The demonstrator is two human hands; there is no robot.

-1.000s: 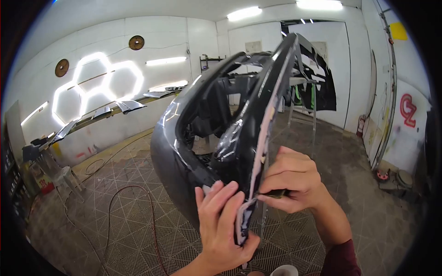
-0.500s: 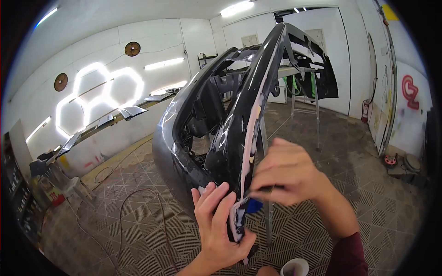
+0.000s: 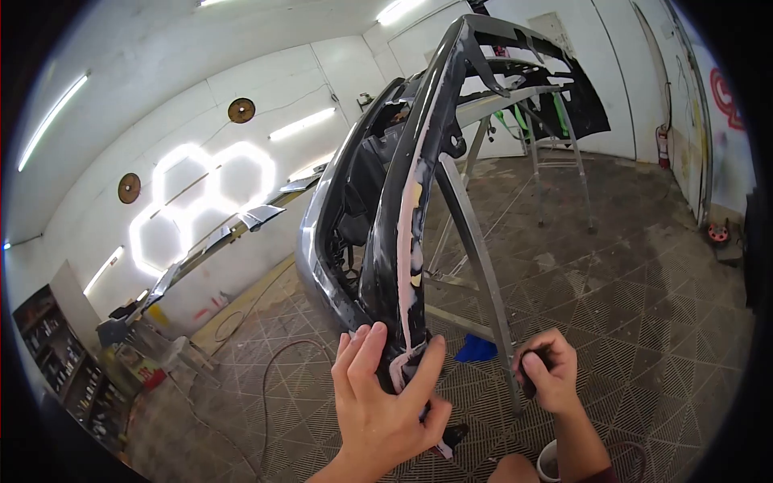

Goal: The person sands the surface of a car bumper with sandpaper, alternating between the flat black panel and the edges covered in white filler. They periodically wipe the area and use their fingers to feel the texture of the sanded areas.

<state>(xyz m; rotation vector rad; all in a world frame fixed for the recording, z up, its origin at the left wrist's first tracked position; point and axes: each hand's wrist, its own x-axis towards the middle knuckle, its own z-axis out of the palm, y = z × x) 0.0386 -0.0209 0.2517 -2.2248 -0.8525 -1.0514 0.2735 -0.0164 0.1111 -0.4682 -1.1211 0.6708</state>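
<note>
A car bumper (image 3: 392, 233), grey outside and glossy black inside, stands in front of me. Pink filler (image 3: 405, 274) runs along its edge and bends around at the near end. My left hand (image 3: 390, 394) grips that near end, its fingers over the black surface and the thumb side against the edge. Off to the right, apart from the bumper, my right hand (image 3: 551, 370) is closed on a small dark folded piece (image 3: 528, 372) that looks like sandpaper; the fingers cover part of it.
A metal stand (image 3: 475, 241) is under the bumper. A blue cloth-like thing (image 3: 476, 348) is beside its leg, and a white cup (image 3: 549, 460) is low by my right forearm. A hose (image 3: 270, 378) crosses the patterned floor. Shelves with bottles (image 3: 60, 354) stand at left.
My right hand has moved away from the bumper's edge, down and to the right, with the dark piece. My left hand stays on the near end, fingers shifted. The view has tilted.
</note>
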